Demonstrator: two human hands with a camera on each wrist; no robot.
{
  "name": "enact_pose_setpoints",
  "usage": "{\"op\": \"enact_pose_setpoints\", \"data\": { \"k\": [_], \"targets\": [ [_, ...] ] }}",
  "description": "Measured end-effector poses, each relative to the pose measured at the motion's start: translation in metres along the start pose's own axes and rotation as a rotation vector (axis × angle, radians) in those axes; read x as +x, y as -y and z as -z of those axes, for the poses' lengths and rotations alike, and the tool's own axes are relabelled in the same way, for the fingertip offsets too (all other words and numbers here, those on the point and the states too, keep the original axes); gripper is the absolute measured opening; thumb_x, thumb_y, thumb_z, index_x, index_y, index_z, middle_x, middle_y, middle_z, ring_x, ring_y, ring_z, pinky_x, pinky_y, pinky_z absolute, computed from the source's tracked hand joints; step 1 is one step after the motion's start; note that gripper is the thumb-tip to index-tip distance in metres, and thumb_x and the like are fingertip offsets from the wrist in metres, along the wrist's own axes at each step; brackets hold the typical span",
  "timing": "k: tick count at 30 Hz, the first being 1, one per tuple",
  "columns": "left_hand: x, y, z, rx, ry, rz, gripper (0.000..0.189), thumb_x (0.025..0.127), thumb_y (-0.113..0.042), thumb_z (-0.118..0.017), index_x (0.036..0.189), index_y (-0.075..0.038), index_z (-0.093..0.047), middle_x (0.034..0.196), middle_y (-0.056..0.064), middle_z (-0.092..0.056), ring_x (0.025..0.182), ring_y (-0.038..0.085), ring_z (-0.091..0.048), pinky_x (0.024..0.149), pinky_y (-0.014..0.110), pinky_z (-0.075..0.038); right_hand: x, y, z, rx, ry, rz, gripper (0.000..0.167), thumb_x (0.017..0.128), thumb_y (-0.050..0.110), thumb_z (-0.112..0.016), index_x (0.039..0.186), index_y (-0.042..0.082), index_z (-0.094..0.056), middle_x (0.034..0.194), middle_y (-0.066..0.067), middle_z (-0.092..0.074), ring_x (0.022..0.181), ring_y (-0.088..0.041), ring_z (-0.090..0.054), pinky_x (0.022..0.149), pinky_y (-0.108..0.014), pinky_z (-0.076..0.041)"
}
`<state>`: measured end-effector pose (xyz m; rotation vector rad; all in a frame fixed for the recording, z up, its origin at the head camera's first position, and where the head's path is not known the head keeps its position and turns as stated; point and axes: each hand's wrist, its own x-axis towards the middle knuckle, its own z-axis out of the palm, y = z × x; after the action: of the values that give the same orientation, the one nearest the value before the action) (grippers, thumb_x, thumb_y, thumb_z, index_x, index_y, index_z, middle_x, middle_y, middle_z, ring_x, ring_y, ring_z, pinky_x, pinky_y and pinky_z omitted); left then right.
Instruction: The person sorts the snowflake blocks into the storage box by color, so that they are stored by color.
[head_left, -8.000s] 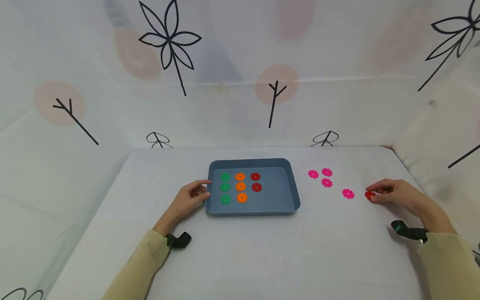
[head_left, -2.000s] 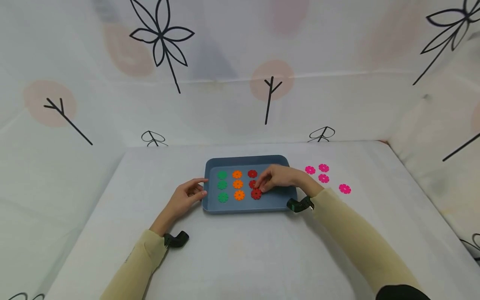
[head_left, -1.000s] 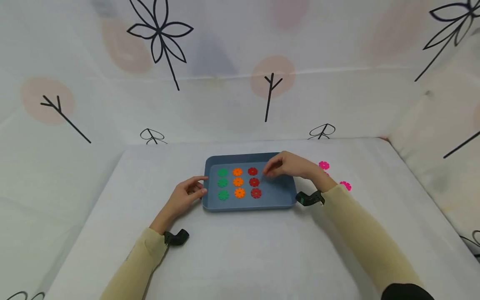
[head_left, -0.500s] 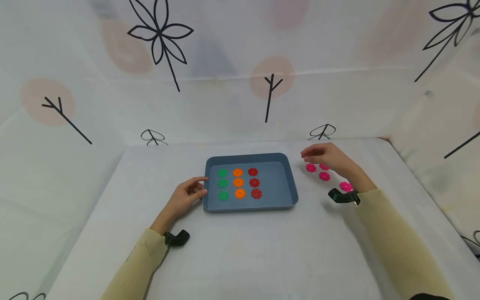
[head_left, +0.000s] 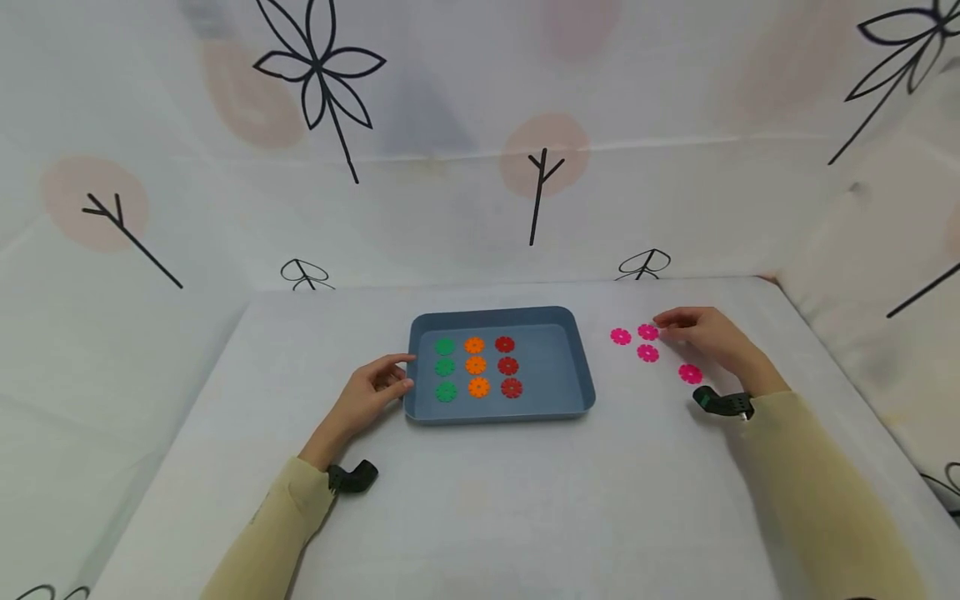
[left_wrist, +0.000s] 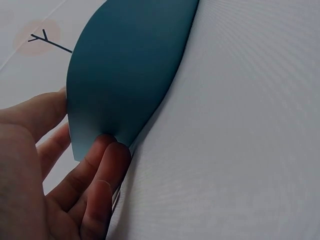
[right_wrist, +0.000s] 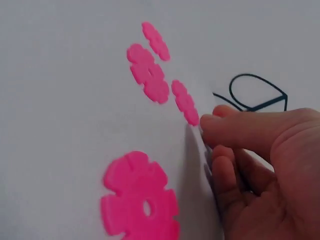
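My left hand point(head_left: 369, 397) holds the left edge of a blue-grey tray point(head_left: 558, 367); in the left wrist view its fingertips point(left_wrist: 117, 152) lie against the tray's outer wall. Inside the tray, flat notched plastic discs lie in three columns of three: green discs point(head_left: 446, 367), orange discs point(head_left: 476, 365) and red discs point(head_left: 507, 366). Right of the tray, my right hand point(head_left: 708, 337) is beside a pink notched disc point(head_left: 648, 332), fingers loosely bent with nothing seen between them. In the right wrist view its fingertips come close to that disc point(right_wrist: 185, 102); contact is unclear.
Other pink discs lie on the white table nearby: a left one point(head_left: 620, 336), a middle one point(head_left: 648, 353) and one nearer my wrist point(head_left: 690, 373). White cloth walls point(head_left: 450, 225) with drawn plants stand behind and at both sides.
A third red disc came into the tray from the right with my right hand, which let it go. Then that hand moved right, over to the pink discs. My left hand stayed on the tray.
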<state>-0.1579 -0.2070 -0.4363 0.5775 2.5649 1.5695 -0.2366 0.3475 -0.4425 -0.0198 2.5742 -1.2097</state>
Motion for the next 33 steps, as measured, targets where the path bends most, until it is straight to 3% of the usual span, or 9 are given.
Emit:
{"op": "enact_pose_setpoints", "data": {
  "k": [5,10,19,33],
  "targets": [
    [0.000,0.000,-0.001,0.003,0.004,0.006,0.041,0.096,-0.007,-0.067,0.134,0.006,-0.058,0.097,0.016,-0.064,0.078,0.026,-0.062,0.071,0.025,-0.049,0.000,-0.003,0.003,0.027,0.052,-0.004,0.051,0.100,0.023,-0.061,0.145,0.003,-0.047,0.146,-0.023,-0.041,0.135,-0.044,-0.031,0.103,-0.055,-0.038],
    [-0.002,0.000,-0.002,0.009,0.001,0.016,0.041,0.096,-0.008,-0.067,0.134,0.005,-0.058,0.098,0.015,-0.065,0.079,0.022,-0.060,0.071,0.025,-0.047,-0.001,0.000,-0.005,0.022,0.024,-0.023,0.054,0.097,0.024,-0.067,0.142,0.002,-0.050,0.139,-0.023,-0.043,0.128,-0.042,-0.036,0.097,-0.046,-0.043],
    [-0.002,-0.002,-0.001,0.021,-0.006,0.016,0.040,0.096,-0.008,-0.067,0.133,0.004,-0.059,0.097,0.016,-0.064,0.078,0.020,-0.060,0.070,0.025,-0.047,0.004,0.010,-0.015,-0.026,-0.042,-0.099,0.058,0.091,0.027,-0.073,0.139,0.002,-0.052,0.129,-0.022,-0.044,0.122,-0.042,-0.038,0.092,-0.046,-0.044],
    [-0.001,-0.002,0.000,0.019,0.001,0.019,0.041,0.096,-0.008,-0.067,0.134,0.004,-0.058,0.098,0.015,-0.065,0.079,0.021,-0.060,0.071,0.025,-0.047,0.004,0.012,-0.017,-0.026,-0.057,-0.073,0.049,0.093,0.019,-0.070,0.134,0.000,-0.051,0.118,-0.019,-0.048,0.112,-0.035,-0.041,0.086,-0.039,-0.043]
  ]
}}
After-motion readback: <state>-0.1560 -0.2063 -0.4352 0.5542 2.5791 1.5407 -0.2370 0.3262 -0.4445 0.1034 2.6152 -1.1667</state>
